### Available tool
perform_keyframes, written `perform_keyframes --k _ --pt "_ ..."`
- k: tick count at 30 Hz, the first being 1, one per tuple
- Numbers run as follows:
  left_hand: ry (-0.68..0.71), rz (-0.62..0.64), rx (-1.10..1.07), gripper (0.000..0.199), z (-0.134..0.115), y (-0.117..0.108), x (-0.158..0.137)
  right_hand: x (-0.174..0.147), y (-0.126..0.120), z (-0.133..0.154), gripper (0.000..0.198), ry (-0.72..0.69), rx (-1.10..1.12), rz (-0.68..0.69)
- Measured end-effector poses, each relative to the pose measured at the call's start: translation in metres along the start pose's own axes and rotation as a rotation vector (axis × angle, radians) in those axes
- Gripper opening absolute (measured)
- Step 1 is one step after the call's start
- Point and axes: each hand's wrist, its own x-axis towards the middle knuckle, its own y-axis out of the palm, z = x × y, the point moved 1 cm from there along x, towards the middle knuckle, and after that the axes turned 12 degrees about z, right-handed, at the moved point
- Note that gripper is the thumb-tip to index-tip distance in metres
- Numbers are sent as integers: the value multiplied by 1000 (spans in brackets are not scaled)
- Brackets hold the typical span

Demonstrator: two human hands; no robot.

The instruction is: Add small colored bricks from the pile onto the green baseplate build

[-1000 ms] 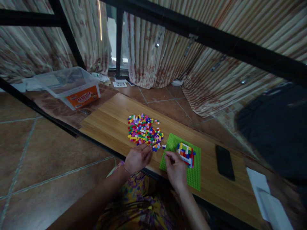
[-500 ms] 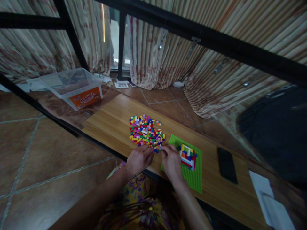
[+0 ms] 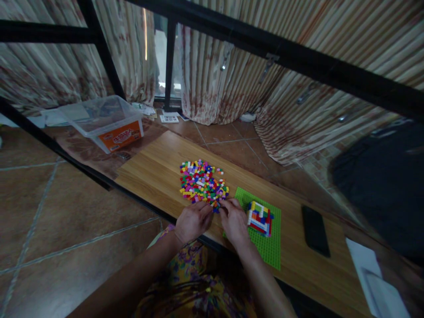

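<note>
A loose heap of small coloured building bricks (image 3: 202,182) lies on the wooden table (image 3: 159,163). At its near edge my left hand (image 3: 194,219) has its fingers curled together; whatever they pinch is too small to make out. Close by on the right, my right hand (image 3: 234,221) is closed too, fingertips at the bricks, and its contents are hidden. Beside the right hand lies a green baseplate (image 3: 272,247), partly under that hand. On the plate stands a low square brick structure (image 3: 260,218) in white, red, yellow and blue.
A black phone (image 3: 315,230) lies toward the table's right end. A clear plastic bin (image 3: 109,119) with an orange label stands on the floor at the left. White papers (image 3: 367,265) sit at the right end. A black metal rail (image 3: 139,204) edges the table's near side.
My right hand's fingertips have shifted slightly toward the left hand at the heap's near edge. The whole view has drifted a little; the heap and the structure look the same.
</note>
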Motion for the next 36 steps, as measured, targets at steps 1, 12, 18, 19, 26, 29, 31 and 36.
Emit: perform_keyframes --k 1,12,18,19,26,29,31,36 --pt "-3 1 0 15 0 0 0 -1 0 1 30 -6 6 12" --pt "0 7 -23 15 0 -1 1 2 0 7 26 -2 -24 64" --pt "-31 -21 -64 16 1 0 0 -3 -1 5 25 -23 133 -13" --pt "-36 -31 -79 17 1 1 -1 -5 -2 6 25 -34 197 -24" --pt "-20 -39 -145 23 1 -2 -3 -21 0 17 32 -23 533 5" --pt "0 -13 -141 20 2 -3 -2 -24 7 21 33 3 570 -5" --pt "11 -23 -139 20 3 -3 -2 -24 10 22 32 16 578 -26" --pt "25 -27 -137 19 6 -2 -3 -22 9 22 25 29 582 -115"
